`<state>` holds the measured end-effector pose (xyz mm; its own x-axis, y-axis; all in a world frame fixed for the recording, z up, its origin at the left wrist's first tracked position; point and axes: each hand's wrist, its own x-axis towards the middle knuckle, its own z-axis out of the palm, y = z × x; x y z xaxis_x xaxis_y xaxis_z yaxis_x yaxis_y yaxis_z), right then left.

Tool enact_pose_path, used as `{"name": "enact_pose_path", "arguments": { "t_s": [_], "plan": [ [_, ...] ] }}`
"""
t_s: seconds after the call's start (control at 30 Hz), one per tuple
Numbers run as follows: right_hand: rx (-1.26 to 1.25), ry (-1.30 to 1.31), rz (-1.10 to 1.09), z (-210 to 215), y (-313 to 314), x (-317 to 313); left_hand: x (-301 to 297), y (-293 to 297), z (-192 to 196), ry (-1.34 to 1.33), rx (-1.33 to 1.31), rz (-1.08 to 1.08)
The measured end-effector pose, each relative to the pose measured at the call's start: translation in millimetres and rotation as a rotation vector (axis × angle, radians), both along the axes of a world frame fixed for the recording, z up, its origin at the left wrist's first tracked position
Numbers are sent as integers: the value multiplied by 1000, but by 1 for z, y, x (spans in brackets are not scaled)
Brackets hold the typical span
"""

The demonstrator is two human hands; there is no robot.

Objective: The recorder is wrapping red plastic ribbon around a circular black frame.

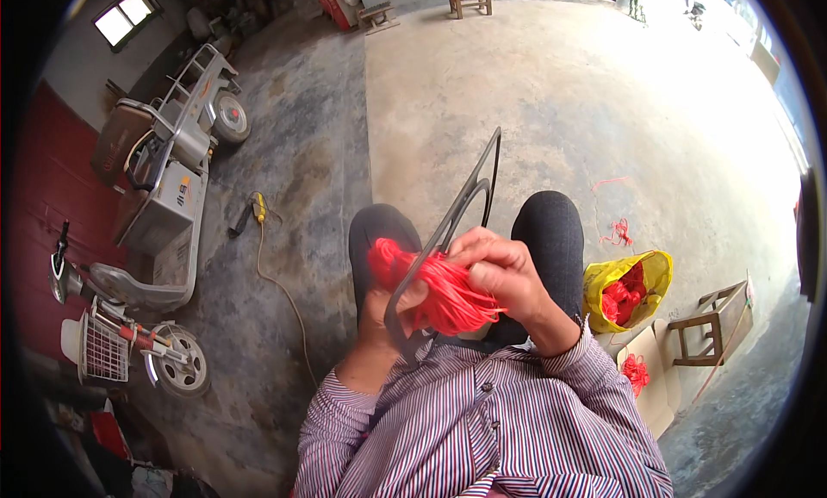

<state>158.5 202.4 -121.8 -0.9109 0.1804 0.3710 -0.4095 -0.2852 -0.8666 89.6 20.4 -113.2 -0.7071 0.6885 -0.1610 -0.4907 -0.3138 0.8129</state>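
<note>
A thick bundle of red cord (452, 301) hangs between my hands in front of my lap. My left hand (385, 313), slightly blurred, is closed around its left part, thumb across the strands. The fingers of my right hand (510, 277) are pinched on the cord at the bundle's upper right side. A dark bent frame of thin bars (463, 196) rises between my knees and runs down across the bundle to my left hand. Whether that hand also grips the frame cannot be made out.
Right of my knee stands a yellow bag (594, 293) of red cord bundles. Another red bundle (636, 374) lies on cardboard (659, 399) near a wooden stool (699, 333). Loose red scraps (621, 233) lie on the floor. An electric tricycle (177, 201) and a cable (289, 295) are at left.
</note>
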Motion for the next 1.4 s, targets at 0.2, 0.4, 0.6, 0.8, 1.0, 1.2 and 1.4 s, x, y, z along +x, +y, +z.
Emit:
{"name": "enact_pose_path", "arguments": {
  "t_s": [0.2,0.4,0.6,0.8,1.0,1.2,1.4],
  "plan": [
    [-794,-351,633,-19,-7,-7,11,-5,-2,-306,286,-176],
    [-743,-268,519,13,0,-11,28,8,30,-27,-20,-208],
    [-586,-269,-45,-50,26,-13,11,-3,15,-8,161,-351],
    [-818,-93,-28,-38,47,24,-18,-18,0,-117,282,-288],
    [-880,397,563,-11,90,51,-38,-30,-4,88,203,-101],
    [-886,305,426,14,85,91,-49,-48,-1,147,166,12],
    [-890,218,150,15,99,111,-53,-58,-10,171,209,34]
  ]
}}
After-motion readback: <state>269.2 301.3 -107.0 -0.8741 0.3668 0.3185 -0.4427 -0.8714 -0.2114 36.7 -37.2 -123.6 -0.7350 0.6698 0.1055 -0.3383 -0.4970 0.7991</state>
